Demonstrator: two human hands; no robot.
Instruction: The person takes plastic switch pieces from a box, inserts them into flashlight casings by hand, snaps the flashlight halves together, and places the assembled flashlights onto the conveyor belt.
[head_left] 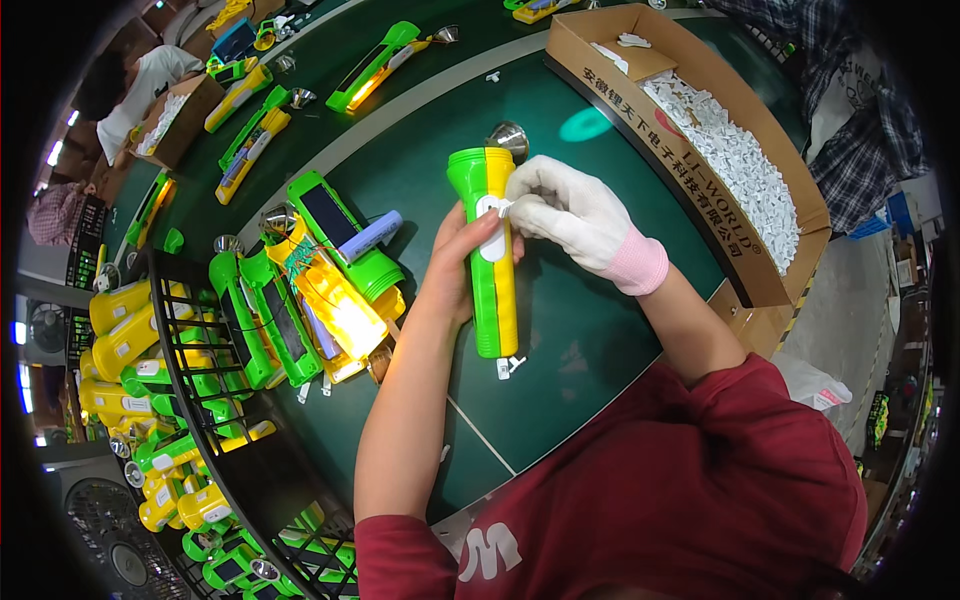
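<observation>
One green-and-yellow flashlight [487, 290] is held over the bench [600, 320], inward of its near edge, wrapped by the curled fingers of the bare left hand [457, 255]; one small white part [503, 209] is pinched at its side by the nearly closed fingertips of the gloved right hand [572, 215]; at least three opened flashlights [335, 300] are crowded along the left edge, beside one black basket [262, 480]; the right edge is blocked by one cardboard box [760, 280].
</observation>
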